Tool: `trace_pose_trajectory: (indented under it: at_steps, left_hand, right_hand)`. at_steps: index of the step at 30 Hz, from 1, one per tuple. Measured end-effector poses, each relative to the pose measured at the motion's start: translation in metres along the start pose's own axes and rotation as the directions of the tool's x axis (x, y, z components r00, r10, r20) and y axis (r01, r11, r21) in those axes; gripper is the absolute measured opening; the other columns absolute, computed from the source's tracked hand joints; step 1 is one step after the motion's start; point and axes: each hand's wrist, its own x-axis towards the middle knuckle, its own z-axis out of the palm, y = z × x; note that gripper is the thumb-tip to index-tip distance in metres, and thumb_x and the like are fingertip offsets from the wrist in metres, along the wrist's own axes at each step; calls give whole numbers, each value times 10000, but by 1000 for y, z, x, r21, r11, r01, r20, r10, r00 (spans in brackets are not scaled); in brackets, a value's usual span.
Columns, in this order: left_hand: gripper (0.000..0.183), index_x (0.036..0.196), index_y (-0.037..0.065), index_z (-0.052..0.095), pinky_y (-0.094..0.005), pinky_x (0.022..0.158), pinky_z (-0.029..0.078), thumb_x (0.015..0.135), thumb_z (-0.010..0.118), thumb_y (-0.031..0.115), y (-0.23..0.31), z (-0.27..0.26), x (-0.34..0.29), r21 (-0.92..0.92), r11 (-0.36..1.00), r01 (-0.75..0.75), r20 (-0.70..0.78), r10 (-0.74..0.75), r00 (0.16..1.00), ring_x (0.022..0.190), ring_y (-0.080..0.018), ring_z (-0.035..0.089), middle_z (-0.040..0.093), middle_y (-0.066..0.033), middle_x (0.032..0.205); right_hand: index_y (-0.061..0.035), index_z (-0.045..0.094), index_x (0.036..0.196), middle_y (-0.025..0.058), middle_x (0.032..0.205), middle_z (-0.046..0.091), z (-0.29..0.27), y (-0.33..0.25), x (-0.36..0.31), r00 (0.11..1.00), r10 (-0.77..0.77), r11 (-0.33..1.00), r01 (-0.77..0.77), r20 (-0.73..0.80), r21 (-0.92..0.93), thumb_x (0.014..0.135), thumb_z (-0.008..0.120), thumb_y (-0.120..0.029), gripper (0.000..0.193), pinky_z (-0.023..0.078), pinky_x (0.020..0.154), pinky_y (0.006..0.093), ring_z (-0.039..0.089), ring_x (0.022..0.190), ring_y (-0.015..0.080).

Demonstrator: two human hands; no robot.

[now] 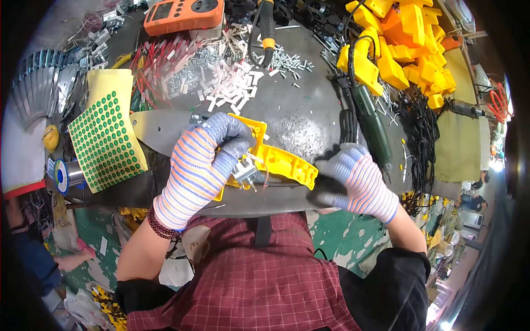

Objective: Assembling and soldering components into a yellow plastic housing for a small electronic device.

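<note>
My left hand [201, 165], in a striped knit glove with grey fingertips, is closed around a yellow plastic tool housing [287, 164]. The housing is an open shell with ribs inside, and its handle points right. Below my left fingers sits a small grey metal part [246, 172] with thin wires; whether the fingers pinch it too is hidden. A flat grey metal blade [163, 131] reaches left from behind that hand. Just past the handle's end is my right hand [359, 179], gloved alike, fingers apart and holding nothing.
A sheet of green round stickers [107, 140] and a solder spool [69, 175] lie left. White connectors [232, 83], screws [290, 62] and an orange multimeter [185, 15] are at the back. A dark green electric screwdriver [371, 124] and piled yellow housings [411, 44] stand right.
</note>
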Motion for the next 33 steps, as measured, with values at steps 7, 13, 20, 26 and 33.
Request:
trace_pose_trajectory:
  at_steps: [7,13,20,26,33]
  left_hand:
    - [86,1025,17,552,-247,751,518,942,540,-1,-1,5,-2,5,1000,-28,-88,28,996,792,-92,621,666,-65,927]
    - [46,1002,19,540,-246,678,512,956,533,12,-9,9,0,-268,963,10,-218,-71,973,703,-91,614,619,-53,867]
    - [63,999,9,578,-250,686,523,937,580,20,-2,10,4,-348,935,-64,-279,-38,960,731,-110,657,632,-50,819]
    - [157,1018,-6,603,-298,755,543,866,644,-9,-1,13,8,-129,985,-112,-304,68,950,818,-183,695,691,-118,892]
    - [178,1036,-8,579,-316,767,549,867,635,-17,-6,9,5,-83,985,-153,-319,119,940,852,-225,710,692,-130,911]
  right_hand:
    - [-168,692,1021,14,819,571,-10,6,-16,984,-123,989,111,-126,-99,686,761,-247,350,452,859,418,580,832,238]
    - [-146,696,1088,69,873,615,27,10,42,917,220,870,-339,-334,-359,718,765,-211,382,446,744,397,573,821,286]
    - [-62,650,1171,156,915,621,-2,13,64,935,354,859,-321,-7,399,813,654,-92,360,503,737,365,609,791,302]
    - [-57,673,1020,115,822,635,2,-37,103,929,144,905,15,-341,425,829,693,-125,203,498,614,368,622,695,293]
    - [-90,668,940,99,792,606,18,-36,128,917,-19,970,114,-399,216,812,714,-194,171,511,606,418,615,683,319]
